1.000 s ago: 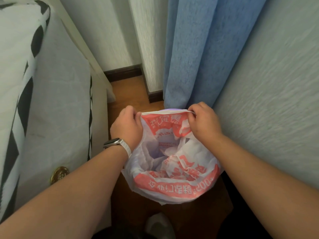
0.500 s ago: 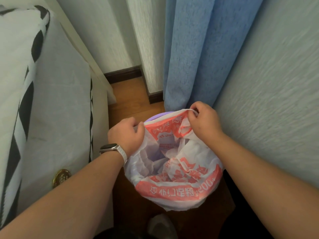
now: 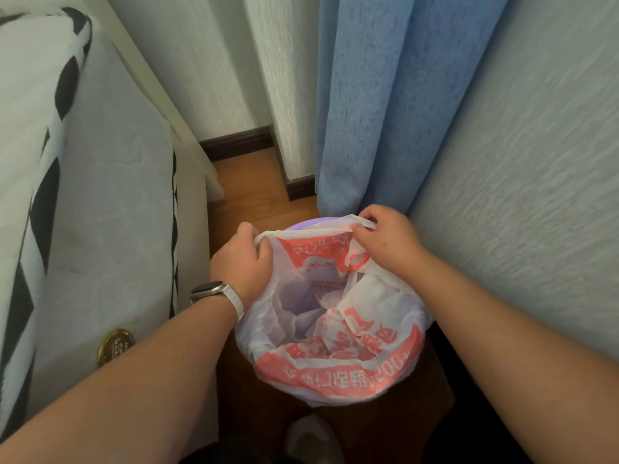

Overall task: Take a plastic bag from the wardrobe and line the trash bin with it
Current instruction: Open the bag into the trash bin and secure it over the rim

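Pinched at its far hem, mid-frame, by curled left hand [image 3: 243, 262] and right hand [image 3: 385, 239]: limp, light, probably slippery plastic bag [image 3: 335, 363] lining trash bin [image 3: 306, 225].

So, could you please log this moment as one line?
left hand: grips plastic bag | right hand: pinches plastic bag | trash bin: far rim uncovered

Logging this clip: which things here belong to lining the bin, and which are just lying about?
Part of the job: plastic bag, trash bin (purple rim showing), left hand and right hand, both gripping the bag's far edge.

Lying about: blue curtain, bedding, gold disc, wristwatch, wooden floor.
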The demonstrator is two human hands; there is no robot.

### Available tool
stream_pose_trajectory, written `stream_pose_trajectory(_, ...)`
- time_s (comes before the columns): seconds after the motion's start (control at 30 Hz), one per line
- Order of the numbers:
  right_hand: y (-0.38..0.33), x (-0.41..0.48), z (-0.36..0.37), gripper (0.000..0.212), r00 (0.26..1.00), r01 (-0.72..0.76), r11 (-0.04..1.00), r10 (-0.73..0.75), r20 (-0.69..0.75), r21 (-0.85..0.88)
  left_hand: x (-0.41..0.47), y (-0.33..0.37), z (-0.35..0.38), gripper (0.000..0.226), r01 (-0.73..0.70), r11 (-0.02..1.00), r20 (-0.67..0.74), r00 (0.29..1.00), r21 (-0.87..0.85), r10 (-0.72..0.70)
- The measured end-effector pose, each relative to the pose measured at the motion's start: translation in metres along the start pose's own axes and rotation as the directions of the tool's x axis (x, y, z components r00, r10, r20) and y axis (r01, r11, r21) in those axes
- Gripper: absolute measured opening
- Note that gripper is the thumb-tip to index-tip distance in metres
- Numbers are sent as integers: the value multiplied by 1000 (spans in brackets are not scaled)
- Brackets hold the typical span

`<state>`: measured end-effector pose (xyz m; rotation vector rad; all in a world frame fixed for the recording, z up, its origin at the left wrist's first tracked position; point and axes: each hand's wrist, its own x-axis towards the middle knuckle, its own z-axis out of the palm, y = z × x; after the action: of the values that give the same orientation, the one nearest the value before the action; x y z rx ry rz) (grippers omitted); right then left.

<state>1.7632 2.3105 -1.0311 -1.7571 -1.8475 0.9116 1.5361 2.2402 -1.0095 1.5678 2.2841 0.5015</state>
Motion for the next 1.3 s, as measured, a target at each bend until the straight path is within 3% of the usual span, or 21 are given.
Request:
stream_pose_trajectory(0.13,-1,-1,1,19,995,51,999,-52,-82,-17,0,-2,-1,11,-21,1000,16,1000,19,20)
stream_pose_trajectory(0.3,-11,1,-4,20,990,87,992,-96,-103,-87,3,-5,-1,45,-27,999,-52,998,25,28)
stream_pose_trajectory(0.5,-25,16,-5,21,990,84,964,-109,-86,-253,6,-4,2,27,12,1000,-71,997,17,-10)
stream_pose_trajectory(0.67,-21,22,4,20,996,77,948,-86,-15,-308,11,-12,5,26,-57,979,-186,978,195,94)
stream_pose_trajectory(0.77,-22,27,1,19,1000,-16,969,18,6,-248,14,-9,4,21,-12,973,-199,978,230,60)
stream_pose_trajectory(0.83,-23,28,-1,12,997,-75,985,77,12,-153,13,-4,3,15,-67,970,-240,963,235,125)
stream_pose_trajectory(0.93,-24,16,-4,17,991,101,967,-118,-63,-235,6,9,5,9,-359,910,-149,908,207,392)
stream_pose_trajectory(1.03,-20,-3,1,20,903,372,860,-422,-77,-351,1,16,14,15,-578,784,-14,803,228,596)
stream_pose_trajectory(1.17,-15,-17,14,16,817,536,713,-573,65,-452,-1,7,19,27,-586,782,67,807,213,586)
stream_pose_trajectory(1.3,-11,-15,16,26,831,543,731,-538,141,-412,0,4,20,40,-555,811,114,832,185,543)
